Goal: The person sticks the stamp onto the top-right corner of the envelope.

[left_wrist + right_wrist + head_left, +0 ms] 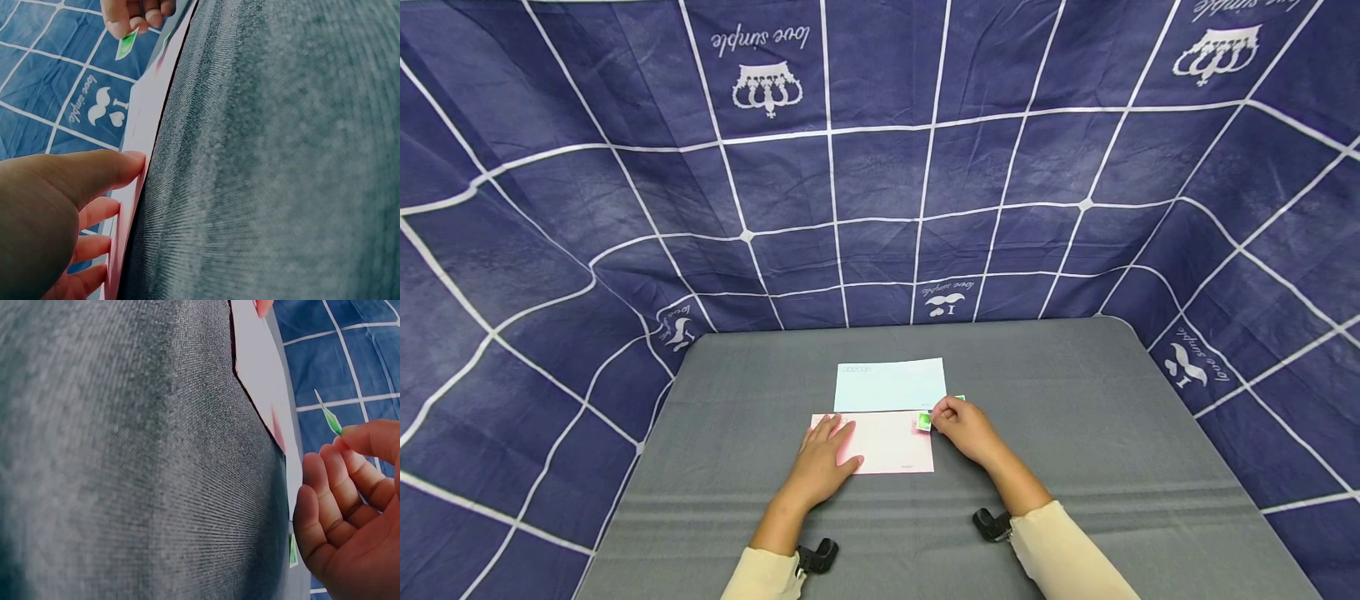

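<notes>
A pink envelope (887, 446) lies flat on the grey table. My left hand (822, 467) rests on its left part, fingers spread, and the left wrist view shows the thumb and fingertips touching the paper. Between thumb and forefinger, my right hand (964, 427) pinches a small green-and-white stamp (923, 422) by one edge. In the right wrist view this stamp (329, 415) is held above the surface, near the envelope's upper right corner. Just behind the pink envelope is a pale blue one (891, 385).
A second green stamp (960, 397) lies beyond my right hand, partly hidden by it; the right wrist view shows it (293, 551) on the table. Blue cloth (880, 167) with white grid lines rises behind and at both sides of the grey tabletop (1075, 400).
</notes>
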`<state>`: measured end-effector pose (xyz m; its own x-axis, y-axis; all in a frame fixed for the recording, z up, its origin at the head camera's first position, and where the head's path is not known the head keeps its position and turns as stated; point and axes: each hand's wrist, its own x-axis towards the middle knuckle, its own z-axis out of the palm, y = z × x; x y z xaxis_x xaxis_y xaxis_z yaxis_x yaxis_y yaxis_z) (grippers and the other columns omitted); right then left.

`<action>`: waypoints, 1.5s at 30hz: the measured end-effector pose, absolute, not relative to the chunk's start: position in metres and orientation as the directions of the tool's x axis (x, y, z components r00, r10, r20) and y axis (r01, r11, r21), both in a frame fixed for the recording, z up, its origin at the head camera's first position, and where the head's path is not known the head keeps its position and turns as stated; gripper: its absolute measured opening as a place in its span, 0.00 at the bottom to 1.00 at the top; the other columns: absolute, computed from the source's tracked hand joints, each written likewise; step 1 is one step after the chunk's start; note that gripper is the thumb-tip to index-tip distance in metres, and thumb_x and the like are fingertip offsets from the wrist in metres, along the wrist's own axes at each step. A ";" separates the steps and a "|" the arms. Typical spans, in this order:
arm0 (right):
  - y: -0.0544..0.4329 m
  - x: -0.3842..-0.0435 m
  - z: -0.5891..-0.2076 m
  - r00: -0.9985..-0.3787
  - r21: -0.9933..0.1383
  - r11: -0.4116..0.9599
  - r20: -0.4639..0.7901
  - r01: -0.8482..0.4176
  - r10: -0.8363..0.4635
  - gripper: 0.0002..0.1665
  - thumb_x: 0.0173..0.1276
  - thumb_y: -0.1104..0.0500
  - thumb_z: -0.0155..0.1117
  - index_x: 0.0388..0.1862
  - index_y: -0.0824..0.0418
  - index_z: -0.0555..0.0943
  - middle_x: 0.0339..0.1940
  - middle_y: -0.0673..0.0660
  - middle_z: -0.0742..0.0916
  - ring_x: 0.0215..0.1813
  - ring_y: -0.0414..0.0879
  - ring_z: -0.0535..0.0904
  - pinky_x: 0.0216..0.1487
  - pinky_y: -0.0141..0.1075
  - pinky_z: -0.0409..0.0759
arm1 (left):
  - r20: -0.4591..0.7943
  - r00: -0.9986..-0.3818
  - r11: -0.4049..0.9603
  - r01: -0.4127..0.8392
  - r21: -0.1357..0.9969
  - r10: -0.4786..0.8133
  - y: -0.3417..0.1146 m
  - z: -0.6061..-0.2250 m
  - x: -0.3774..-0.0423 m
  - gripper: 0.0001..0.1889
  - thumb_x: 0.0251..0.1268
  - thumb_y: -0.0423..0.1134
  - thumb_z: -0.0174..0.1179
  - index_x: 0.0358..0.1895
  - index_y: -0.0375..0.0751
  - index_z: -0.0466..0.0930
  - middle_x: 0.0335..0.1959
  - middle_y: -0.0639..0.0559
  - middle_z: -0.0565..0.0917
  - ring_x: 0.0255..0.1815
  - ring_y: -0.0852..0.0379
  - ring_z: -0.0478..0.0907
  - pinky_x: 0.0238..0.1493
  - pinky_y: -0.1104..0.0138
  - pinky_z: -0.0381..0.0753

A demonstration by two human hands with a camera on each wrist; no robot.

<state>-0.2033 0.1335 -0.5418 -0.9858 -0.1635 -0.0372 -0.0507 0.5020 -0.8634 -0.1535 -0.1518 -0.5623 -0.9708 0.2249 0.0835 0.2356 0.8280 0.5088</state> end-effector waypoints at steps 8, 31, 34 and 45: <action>0.130 -0.209 -0.547 -0.982 -0.873 0.481 -0.021 -0.073 -0.187 0.03 0.68 0.62 0.66 0.34 0.60 0.83 0.27 0.50 0.85 0.29 0.36 0.77 0.32 0.28 0.74 | 0.084 -0.971 0.826 0.236 0.512 0.225 -0.153 -0.562 -0.154 0.33 0.63 0.48 0.67 0.69 0.38 0.74 0.74 0.34 0.70 0.79 0.34 0.60 0.77 0.36 0.55; 0.118 -0.216 -0.550 -0.976 -0.844 0.532 -0.048 -0.073 -0.210 0.03 0.70 0.60 0.65 0.35 0.56 0.83 0.29 0.49 0.87 0.30 0.36 0.78 0.35 0.29 0.75 | 0.065 -0.974 0.827 0.217 0.519 0.215 -0.152 -0.563 -0.153 0.33 0.63 0.48 0.67 0.70 0.39 0.73 0.75 0.36 0.69 0.80 0.35 0.59 0.78 0.38 0.54; 0.116 -0.217 -0.550 -0.977 -0.839 0.540 -0.051 -0.070 -0.205 0.03 0.70 0.60 0.65 0.35 0.56 0.83 0.29 0.49 0.86 0.30 0.36 0.78 0.34 0.30 0.75 | 0.067 -0.974 0.826 0.219 0.519 0.216 -0.152 -0.563 -0.154 0.33 0.63 0.48 0.67 0.70 0.40 0.73 0.75 0.36 0.69 0.80 0.35 0.58 0.78 0.38 0.54; 0.113 -0.222 -0.552 -0.978 -0.817 0.573 -0.062 -0.065 -0.200 0.03 0.71 0.59 0.65 0.36 0.55 0.83 0.29 0.49 0.86 0.30 0.38 0.78 0.35 0.32 0.75 | 0.076 -0.974 0.828 0.223 0.514 0.216 -0.152 -0.565 -0.154 0.33 0.64 0.49 0.66 0.70 0.40 0.73 0.75 0.36 0.69 0.80 0.36 0.58 0.78 0.38 0.54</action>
